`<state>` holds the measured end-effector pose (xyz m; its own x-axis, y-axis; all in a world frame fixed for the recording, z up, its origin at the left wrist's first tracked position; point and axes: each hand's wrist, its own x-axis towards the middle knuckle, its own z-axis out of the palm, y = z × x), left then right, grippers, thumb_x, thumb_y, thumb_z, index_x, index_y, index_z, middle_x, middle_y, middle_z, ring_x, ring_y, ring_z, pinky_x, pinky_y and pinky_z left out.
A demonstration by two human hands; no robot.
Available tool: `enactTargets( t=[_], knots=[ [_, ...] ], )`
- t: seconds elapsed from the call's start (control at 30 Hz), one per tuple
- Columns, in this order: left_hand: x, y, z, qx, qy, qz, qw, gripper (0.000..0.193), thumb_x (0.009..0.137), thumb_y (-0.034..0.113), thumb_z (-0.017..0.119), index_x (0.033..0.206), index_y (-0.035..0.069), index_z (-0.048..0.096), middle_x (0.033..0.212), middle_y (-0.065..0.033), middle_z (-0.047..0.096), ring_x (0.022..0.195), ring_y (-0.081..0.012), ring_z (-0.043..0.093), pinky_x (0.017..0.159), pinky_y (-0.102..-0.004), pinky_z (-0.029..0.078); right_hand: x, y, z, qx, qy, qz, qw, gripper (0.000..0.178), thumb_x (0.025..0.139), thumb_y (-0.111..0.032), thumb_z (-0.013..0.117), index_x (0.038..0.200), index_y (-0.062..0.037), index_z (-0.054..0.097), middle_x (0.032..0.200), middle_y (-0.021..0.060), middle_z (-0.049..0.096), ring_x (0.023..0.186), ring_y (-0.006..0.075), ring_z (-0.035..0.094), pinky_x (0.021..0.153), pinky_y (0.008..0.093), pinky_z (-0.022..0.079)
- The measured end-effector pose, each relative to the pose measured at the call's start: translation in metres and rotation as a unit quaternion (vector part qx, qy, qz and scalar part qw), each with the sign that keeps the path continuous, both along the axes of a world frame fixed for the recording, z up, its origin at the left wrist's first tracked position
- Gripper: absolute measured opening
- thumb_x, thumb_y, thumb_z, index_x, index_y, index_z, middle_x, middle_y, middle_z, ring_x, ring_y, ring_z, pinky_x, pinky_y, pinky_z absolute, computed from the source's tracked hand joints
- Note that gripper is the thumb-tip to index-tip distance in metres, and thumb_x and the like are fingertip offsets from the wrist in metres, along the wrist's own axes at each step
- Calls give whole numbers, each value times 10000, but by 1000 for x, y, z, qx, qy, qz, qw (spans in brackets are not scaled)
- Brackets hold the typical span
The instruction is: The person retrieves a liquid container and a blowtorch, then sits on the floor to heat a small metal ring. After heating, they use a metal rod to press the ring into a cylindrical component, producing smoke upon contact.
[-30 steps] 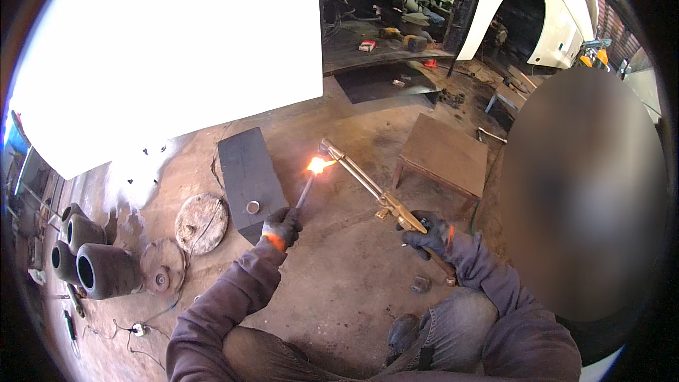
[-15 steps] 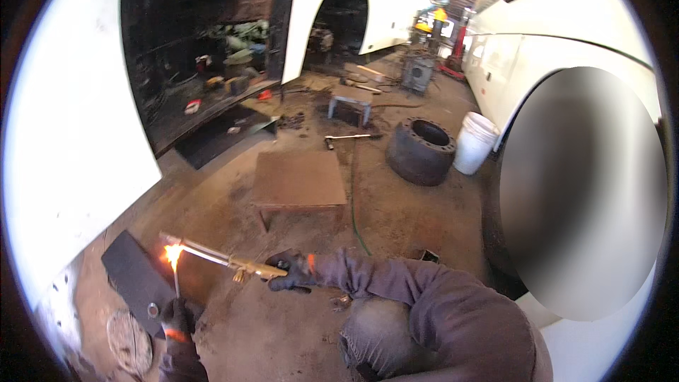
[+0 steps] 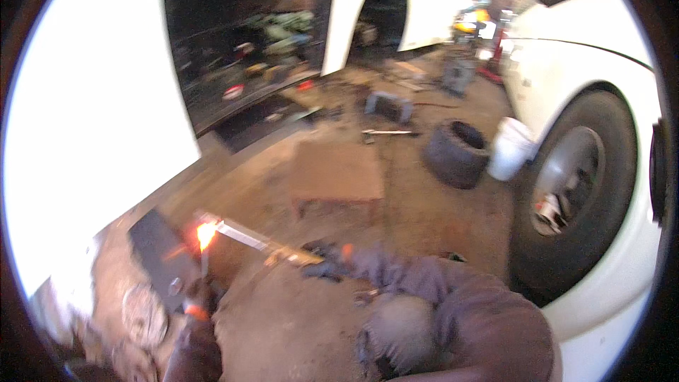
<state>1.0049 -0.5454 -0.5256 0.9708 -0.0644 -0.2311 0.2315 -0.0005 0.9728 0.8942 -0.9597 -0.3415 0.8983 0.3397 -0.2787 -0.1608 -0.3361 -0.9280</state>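
My right hand (image 3: 327, 262), in a dark glove with an orange cuff, is wrapped around the brass handle of a gas torch (image 3: 263, 243). The torch's long metal tubes reach up and left to its head. A bright orange flame (image 3: 206, 234) burns there. My left hand (image 3: 201, 293), gloved alike, is closed on a thin rod (image 3: 205, 263) that stands upright, its upper end in the flame. Beneath and beside the left hand lies a dark flat plate (image 3: 157, 249). Motion blur softens the fingers of both hands.
Ahead stands a low brown metal table (image 3: 338, 170). Beyond it are a long-handled wrench (image 3: 389, 132), a brake drum (image 3: 455, 159) and a white bucket (image 3: 511, 150). A vehicle's tyre (image 3: 527, 244) rises at right, white panels (image 3: 99, 134) at left. A round slab (image 3: 145, 317) lies lower left.
The whole view has swung, so the scene sits farther right and is blurred. Both hands keep their holds, and the flame still burns at the rod's tip.
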Motion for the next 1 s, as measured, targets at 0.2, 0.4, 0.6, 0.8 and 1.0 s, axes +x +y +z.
enactTargets(
  t=[0.2, 0.4, 0.6, 0.8, 1.0],
  knots=[
    [-38, -44, 76, -8, 50, 39, 998, 295, 956, 342, 639, 1066, 71, 673, 664, -21, 568, 475, -110, 463, 413, -274, 343, -15, -7, 14, 47, 41, -39, 997, 326, 872, -174, 728, 1135, -28, 601, 703, 15, 569, 485, 110, 519, 400, 285, 418],
    [-42, -45, 81, 5, 22, 47, 999, 289, 968, 323, 624, 1045, 48, 671, 669, -36, 595, 464, -117, 479, 416, -282, 364, -14, -2, 27, 13, 44, -12, 999, 352, 899, -161, 711, 1180, 3, 578, 687, 29, 560, 474, 124, 521, 413, 293, 415],
    [-44, -50, 88, 4, 44, 38, 998, 272, 968, 317, 627, 1034, 58, 675, 665, -33, 593, 468, -113, 479, 420, -285, 362, -13, -3, 30, 3, 35, 6, 999, 327, 908, -132, 661, 1173, 35, 567, 655, 46, 559, 479, 127, 526, 445, 294, 439],
    [-45, -48, 87, -13, 28, 34, 999, 254, 973, 308, 620, 1042, 70, 678, 674, -28, 596, 465, -113, 475, 418, -279, 354, -14, -5, 29, 25, 36, -1, 999, 337, 904, -139, 692, 1173, 23, 573, 686, 45, 557, 478, 132, 526, 424, 300, 435],
    [-44, -48, 87, -6, 33, 39, 999, 251, 971, 307, 621, 1035, 71, 678, 672, -31, 596, 458, -112, 470, 415, -276, 354, -13, -4, 29, 30, 33, -1, 999, 339, 902, -142, 706, 1171, 16, 574, 695, 41, 556, 478, 133, 523, 416, 302, 432]
  ],
)
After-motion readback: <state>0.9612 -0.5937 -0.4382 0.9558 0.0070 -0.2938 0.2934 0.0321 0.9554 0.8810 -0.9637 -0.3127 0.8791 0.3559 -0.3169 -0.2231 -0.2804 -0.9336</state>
